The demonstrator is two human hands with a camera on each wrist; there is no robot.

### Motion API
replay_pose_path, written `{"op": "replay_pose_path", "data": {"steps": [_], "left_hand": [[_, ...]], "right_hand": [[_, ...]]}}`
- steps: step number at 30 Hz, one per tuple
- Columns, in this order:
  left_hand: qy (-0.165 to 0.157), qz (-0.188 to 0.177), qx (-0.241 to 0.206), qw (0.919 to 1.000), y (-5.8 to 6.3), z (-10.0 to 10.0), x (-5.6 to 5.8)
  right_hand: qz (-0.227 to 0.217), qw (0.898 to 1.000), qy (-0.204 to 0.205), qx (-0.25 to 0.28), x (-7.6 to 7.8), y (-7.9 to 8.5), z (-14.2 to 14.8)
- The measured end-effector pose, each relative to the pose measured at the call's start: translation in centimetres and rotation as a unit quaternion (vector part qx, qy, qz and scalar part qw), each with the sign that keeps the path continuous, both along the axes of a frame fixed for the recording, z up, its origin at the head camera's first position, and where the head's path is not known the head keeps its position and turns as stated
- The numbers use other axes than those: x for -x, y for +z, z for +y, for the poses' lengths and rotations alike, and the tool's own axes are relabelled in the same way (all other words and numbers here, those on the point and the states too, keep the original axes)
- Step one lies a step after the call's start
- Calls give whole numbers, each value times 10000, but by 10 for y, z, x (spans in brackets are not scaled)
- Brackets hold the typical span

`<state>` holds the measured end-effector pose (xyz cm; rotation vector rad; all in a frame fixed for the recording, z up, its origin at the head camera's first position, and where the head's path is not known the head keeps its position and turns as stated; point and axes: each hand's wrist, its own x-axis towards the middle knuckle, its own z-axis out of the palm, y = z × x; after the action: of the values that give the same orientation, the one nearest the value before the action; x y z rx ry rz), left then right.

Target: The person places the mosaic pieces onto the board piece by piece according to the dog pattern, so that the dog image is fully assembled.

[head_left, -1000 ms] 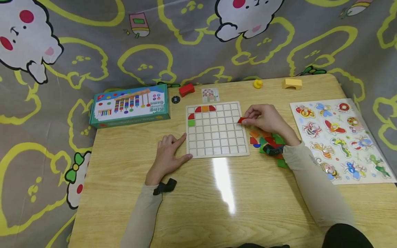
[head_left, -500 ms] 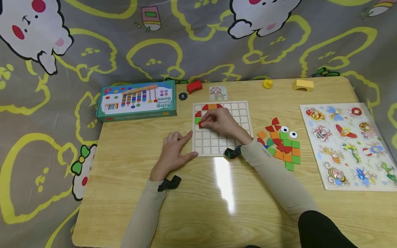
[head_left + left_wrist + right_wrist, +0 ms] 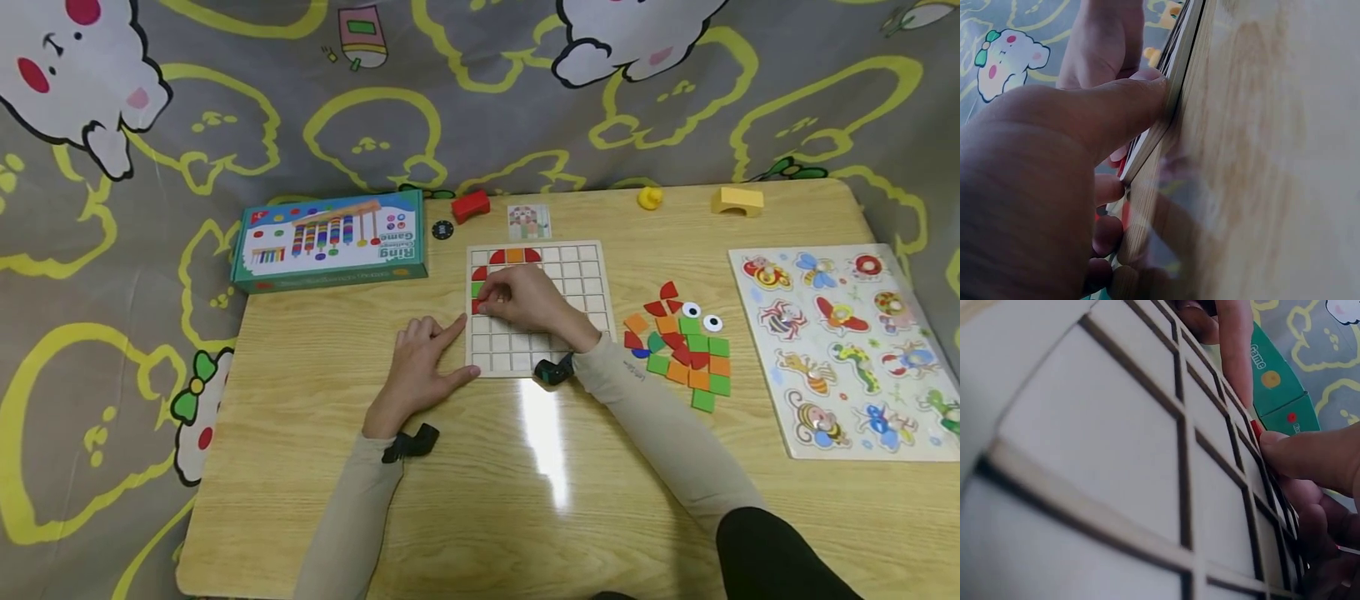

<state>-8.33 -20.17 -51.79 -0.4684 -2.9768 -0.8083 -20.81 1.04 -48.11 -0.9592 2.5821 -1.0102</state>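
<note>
A wooden grid board [image 3: 555, 283] lies on the table. My right hand [image 3: 531, 300] reaches over its left side and pinches a small red tile [image 3: 475, 307] at a cell of the left column, just below a green tile [image 3: 476, 287]. The right wrist view shows the thumb on the edge of that red piece. My left hand [image 3: 416, 371] lies beside the board, thumb and index finger spread against its lower left corner and left edge. Red quarter-round pieces [image 3: 480, 273] and an orange square [image 3: 514, 255] sit in the upper left cells.
Loose green, orange and red tiles [image 3: 697, 342] lie right of the board. An insect puzzle [image 3: 825, 400] is further right. At the back stand a green game box [image 3: 330, 242], a red block [image 3: 471, 206], a picture card [image 3: 528, 222], a yellow duck [image 3: 650, 197] and a yellow arch [image 3: 738, 201].
My right hand has carried the red tile from beside the loose pieces leftward to the board's left column. The left hand keeps its place at the board's edge; the head view has shifted slightly.
</note>
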Motion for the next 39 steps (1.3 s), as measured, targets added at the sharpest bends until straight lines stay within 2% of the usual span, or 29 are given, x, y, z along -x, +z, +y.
{"op": "replay_pose_path", "data": {"steps": [5,8,11,13,16,22,24,27,32,39], "left_hand": [[-19,10,17,10000,1,2,1],[8,-39,0,10000,2,2,-1],[10,-118,-10,9999,2,3,-2],[0,-143,0,9999,2,4,-3],[3,-136,-3,9999,1,5,-3],[20,-81,-15,10000,2,5,-5],[9,-65,-26,10000,4,5,-6],[29,-69,-98,9999,4,4,-7],[54,-70,-191,9998,4,3,-8],[23,-66,-214,9997,4,6,-8]], "right_hand": [[-9,9998,-121,-166,-1,3,0],[-38,9999,30,97,-1,3,6],[24,9991,88,413,-1,5,25],[131,9984,-93,536,1,8,49],[139,9974,-602,364,6,17,95],[-86,9864,-1558,-515,11,30,194],[-149,9821,-1718,-754,8,32,221],[-280,9800,-1747,-907,2,31,247],[-393,9783,-1704,-1108,-10,33,270],[-795,9713,-1743,-1409,-19,32,276]]}}
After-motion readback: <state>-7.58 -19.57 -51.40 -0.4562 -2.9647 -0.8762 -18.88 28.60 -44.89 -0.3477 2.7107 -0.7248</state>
